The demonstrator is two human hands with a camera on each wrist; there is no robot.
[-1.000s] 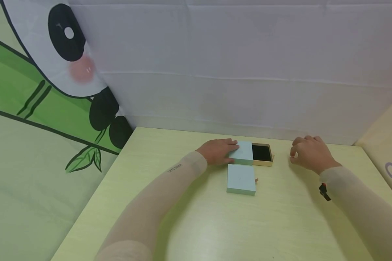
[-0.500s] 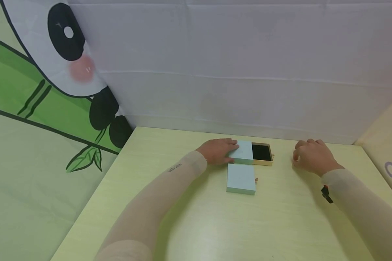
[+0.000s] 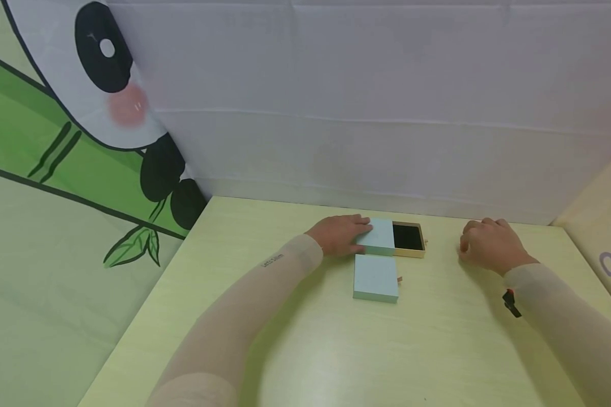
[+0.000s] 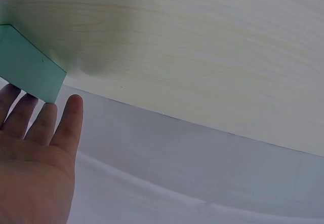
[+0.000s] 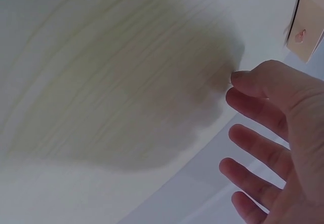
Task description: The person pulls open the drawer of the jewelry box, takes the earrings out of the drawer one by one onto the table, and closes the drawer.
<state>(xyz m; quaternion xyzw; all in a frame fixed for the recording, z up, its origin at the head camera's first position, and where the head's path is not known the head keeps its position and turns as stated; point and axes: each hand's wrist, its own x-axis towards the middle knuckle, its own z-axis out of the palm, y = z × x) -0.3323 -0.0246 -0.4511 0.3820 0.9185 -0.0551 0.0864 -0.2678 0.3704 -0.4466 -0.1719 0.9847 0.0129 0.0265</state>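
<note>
A pale blue drawer-style box lies at the back of the table, its tan drawer pulled out to the right and showing a black lining. My left hand rests on the box's left part with fingers extended; the left wrist view shows the fingertips against the box's green-blue side. Right of the drawer, my right hand is held low over the table. Thumb and forefinger meet in a pinch on a tiny thin thing, too small to identify. The other fingers are loosely bent.
A second pale blue box, closed, with a small tab on its right, lies just in front of the first. The light wooden table meets a white cloth backdrop behind. A printed panda cloth hangs at left.
My right hand has shifted slightly right, farther from the open drawer. My left hand and both boxes have stayed in place.
</note>
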